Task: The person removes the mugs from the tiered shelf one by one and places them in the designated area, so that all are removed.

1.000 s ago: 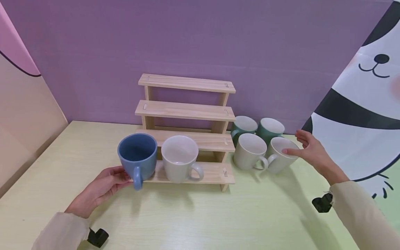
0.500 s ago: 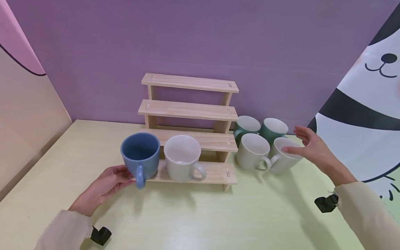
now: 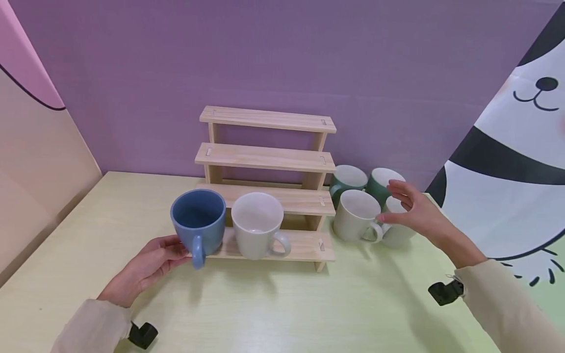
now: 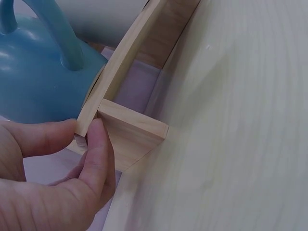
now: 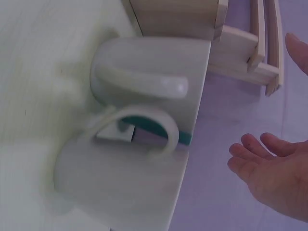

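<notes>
My left hand (image 3: 147, 264) pinches the left end of the lowest step of a four-tier wooden display shelf (image 3: 265, 157). In the left wrist view the thumb lies on top of the board (image 4: 91, 108) and the fingers below it. A blue mug (image 3: 198, 215) stands upright on that step beside the hand, with a white mug (image 3: 253, 230) to its right. My right hand (image 3: 417, 213) hovers over the right-hand white mug (image 3: 399, 238), fingers spread and holding nothing. Another white mug (image 3: 353, 220) stands left of it; in the right wrist view both mug handles show.
Two green mugs, one at the left (image 3: 336, 191) and one at the right (image 3: 375, 191), stand behind the white pair, near the purple backdrop (image 3: 375, 73). The pale wooden table (image 3: 273, 314) extends in front. A panda-printed panel (image 3: 507, 215) borders the right side.
My right hand has shifted left across the right-hand white mug and now covers more of it. The left hand and the mugs stay where they were.
</notes>
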A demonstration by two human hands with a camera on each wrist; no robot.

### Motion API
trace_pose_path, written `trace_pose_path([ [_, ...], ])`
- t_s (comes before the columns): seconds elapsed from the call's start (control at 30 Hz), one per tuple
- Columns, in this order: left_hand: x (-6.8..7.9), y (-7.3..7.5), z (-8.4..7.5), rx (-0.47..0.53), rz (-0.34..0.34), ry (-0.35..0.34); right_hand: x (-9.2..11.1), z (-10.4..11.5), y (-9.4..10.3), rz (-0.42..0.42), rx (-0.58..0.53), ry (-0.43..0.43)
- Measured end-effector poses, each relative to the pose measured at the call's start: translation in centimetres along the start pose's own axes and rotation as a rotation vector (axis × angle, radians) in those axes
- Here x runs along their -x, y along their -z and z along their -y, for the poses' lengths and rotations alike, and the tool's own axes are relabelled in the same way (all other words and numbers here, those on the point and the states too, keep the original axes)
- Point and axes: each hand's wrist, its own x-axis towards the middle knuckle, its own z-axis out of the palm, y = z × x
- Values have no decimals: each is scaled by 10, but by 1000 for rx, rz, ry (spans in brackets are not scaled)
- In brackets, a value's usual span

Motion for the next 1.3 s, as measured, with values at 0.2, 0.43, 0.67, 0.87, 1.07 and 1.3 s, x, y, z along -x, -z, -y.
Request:
trace_pose_path([
  [0.2,0,0,0,8,4,-6,0,6,-15,28,-47,27],
  [0.43,0,0,0,20,2,-11,-1,14,-30,41,-85,50],
  [0.67,1,0,1,22,2,-6,-1,23,-43,54,-111,132],
  [0.87,1,1,1,36,3,-12,-2,36,-53,70,-99,155],
  [1.07,0,0,1,24,14,-18,-4,46,-61,100,-81,162],
  [1.3,1,2,2,40,16,-26,-13,56,-71,117,-72,171],
])
